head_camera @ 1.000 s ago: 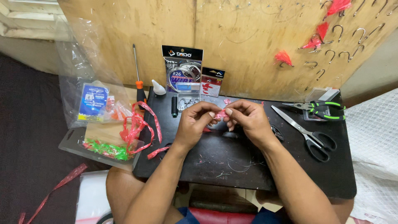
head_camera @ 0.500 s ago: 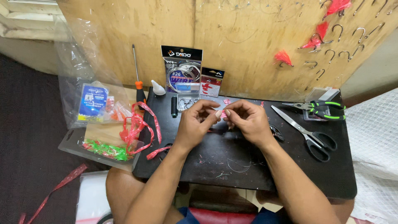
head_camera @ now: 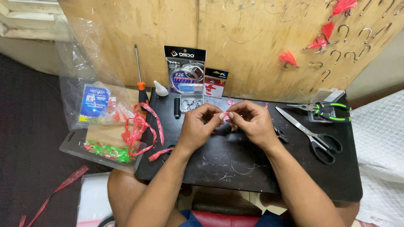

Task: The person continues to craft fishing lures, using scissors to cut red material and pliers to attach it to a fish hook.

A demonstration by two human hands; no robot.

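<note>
plywood [head_camera: 252, 46] studded with hooks [head_camera: 343, 31] backs a black board [head_camera: 252, 180] on the lap, with scissors [head_camera: 311, 136], pliers [head_camera: 328, 111] and red strips [head_camera: 139, 128] around. left hand [head_camera: 198, 128] and right hand [head_camera: 252, 124] pinch a small pink piece [head_camera: 225, 116] between fingertips, above the board's middle. seems a tying or trimming step; next calls for a steady, fine grip.
</note>
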